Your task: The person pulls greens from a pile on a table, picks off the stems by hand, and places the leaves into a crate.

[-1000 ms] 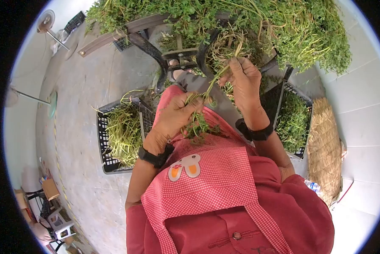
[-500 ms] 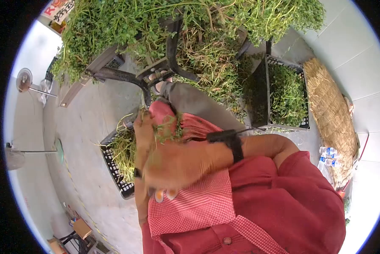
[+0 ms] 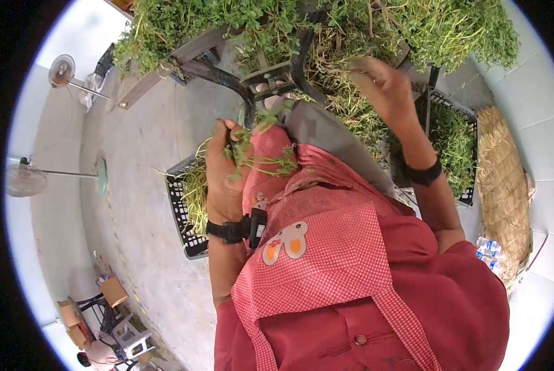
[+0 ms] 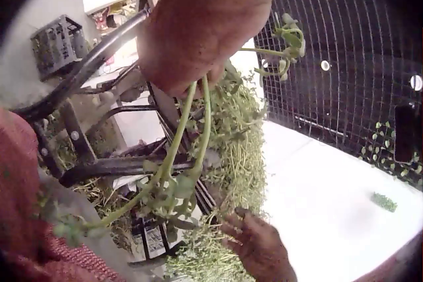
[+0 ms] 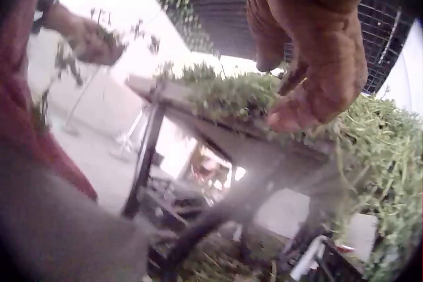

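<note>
The left hand [image 3: 223,164] is pinching leafy sprigs [image 4: 164,175], which are dangling over the knee [image 3: 269,141]; a slackening pinch would be dropping them. The right hand [image 3: 388,93] is hovering empty, fingers loosely bent, near greens [image 3: 456,31] overhanging the worktop [image 3: 142,88]; snagging could be dragging strands down.

The apron [image 3: 314,260] looks matt cloth, the crate [image 3: 177,205] plastic, the bottles [image 3: 488,248] clear, glossy plastic, the table legs [image 3: 298,62] dark, sheeny metal, and the straw bundle [image 3: 504,185] (roughest thing in here, to my eye) coarse.
</note>
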A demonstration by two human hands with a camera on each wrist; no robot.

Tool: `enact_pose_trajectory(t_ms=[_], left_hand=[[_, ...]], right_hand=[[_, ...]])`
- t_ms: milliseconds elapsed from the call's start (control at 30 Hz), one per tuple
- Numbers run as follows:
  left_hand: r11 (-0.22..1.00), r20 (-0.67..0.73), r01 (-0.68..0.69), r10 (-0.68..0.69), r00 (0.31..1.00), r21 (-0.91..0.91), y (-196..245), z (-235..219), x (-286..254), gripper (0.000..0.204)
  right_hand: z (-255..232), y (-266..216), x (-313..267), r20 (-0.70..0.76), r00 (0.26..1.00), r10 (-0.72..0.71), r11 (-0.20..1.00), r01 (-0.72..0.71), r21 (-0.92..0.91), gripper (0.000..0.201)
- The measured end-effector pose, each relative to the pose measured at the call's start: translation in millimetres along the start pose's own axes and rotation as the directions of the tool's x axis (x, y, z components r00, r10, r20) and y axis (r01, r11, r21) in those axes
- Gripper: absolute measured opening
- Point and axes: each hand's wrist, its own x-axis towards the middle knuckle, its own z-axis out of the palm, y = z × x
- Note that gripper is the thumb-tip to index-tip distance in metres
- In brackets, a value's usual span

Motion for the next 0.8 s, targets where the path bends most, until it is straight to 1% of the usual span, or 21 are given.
enact_pose_trajectory(t_ms=[33,67,100,133,167,200,233,300,333,367,400,433,467,500,533,567,600,667,700,767,800], left_hand=[[0.997,-0.011,-0.025,0.026,1.000,0.074,-5,-1,2,0.022],[0.996,-0.008,-0.028,0.028,1.000,0.080,-8,6,0,0.022],[0.987,-0.031,-0.021,0.026,0.999,0.158,-9,16,-6,0.022],[0.972,-0.057,-0.009,0.023,0.998,0.236,-10,24,-11,0.023],[0.950,-0.042,-0.015,0.030,0.999,0.312,-9,30,-14,0.024],[0.949,-0.043,-0.011,0.025,0.999,0.316,-12,32,-15,0.024],[0.946,-0.056,-0.019,0.039,0.998,0.323,-16,34,-13,0.025],[0.945,-0.064,-0.030,0.054,0.997,0.326,-23,35,-9,0.026],[0.931,-0.044,-0.069,0.090,0.995,0.357,-26,32,-8,0.025],[0.916,-0.026,-0.106,0.126,0.992,0.387,-28,31,-8,0.024],[0.916,-0.028,-0.105,0.125,0.992,0.386,-31,32,-9,0.024],[0.915,-0.004,-0.132,0.145,0.989,0.380,-34,35,-10,0.023],[0.913,0.024,-0.161,0.164,0.986,0.374,-35,38,-10,0.022],[0.914,0.028,-0.159,0.161,0.987,0.374,-35,40,-9,0.022],[0.894,0.025,-0.162,0.167,0.986,0.418,-35,40,-10,0.021],[0.872,0.021,-0.164,0.175,0.984,0.461,-35,40,-12,0.021],[0.873,0.018,-0.162,0.173,0.985,0.460,-33,40,-15,0.021],[0.881,-0.014,-0.094,0.113,0.994,0.463,-26,40,-17,0.022],[0.881,-0.014,-0.093,0.112,0.994,0.463,-27,39,-17,0.022],[0.894,-0.086,-0.099,0.151,0.985,0.436,-29,36,-15,0.022],[0.895,-0.086,-0.098,0.150,0.985,0.436,-30,38,-14,0.022]], right_hand=[[7,-22,-6,0.061,0.998,0.013,1.000,-0.013,0.006,0.024],[14,-35,-10,0.080,0.993,-0.082,0.994,0.076,0.074,0.023],[22,-45,-14,0.095,0.980,-0.176,0.976,0.161,0.143,0.023],[32,-50,-17,0.093,0.980,-0.173,0.976,0.158,0.149,0.023],[41,-53,-20,0.095,0.963,-0.253,0.954,0.232,0.190,0.021],[49,-53,-23,0.092,0.939,-0.330,0.926,0.303,0.226,0.020],[57,-49,-25,0.088,0.942,-0.324,0.928,0.299,0.224,0.020],[71,-37,-26,0.125,0.869,-0.479,0.874,0.459,0.158,0.034],[73,-41,-28,0.127,0.868,-0.480,0.874,0.460,0.157,0.034],[75,-47,-34,0.192,0.910,-0.368,0.929,0.349,0.128,0.042],[72,-54,-37,0.370,0.910,-0.186,0.981,0.148,0.127,0.052],[67,-62,-39,0.524,0.852,0.008,0.997,-0.046,0.059,0.062],[73,-57,-42,0.520,0.854,0.010,0.997,-0.047,0.057,0.062],[83,-49,-48,0.524,0.851,-0.015,0.998,-0.021,0.063,0.059],[88,-46,-51,0.531,0.847,-0.040,0.998,0.003,0.070,0.056],[87,-45,-50,0.530,0.848,-0.019,0.999,-0.010,0.052,0.049],[89,-41,-51,0.532,0.847,-0.017,0.999,-0.013,0.051,0.049],[92,-32,-51,0.415,0.894,-0.171,0.977,0.102,0.185,0.040],[90,-30,-52,0.415,0.894,-0.171,0.978,0.101,0.185,0.040],[81,-35,-50,0.467,0.876,-0.126,0.975,0.022,0.222,0.036],[80,-36,-50,0.467,0.876,-0.125,0.975,0.021,0.222,0.036]])
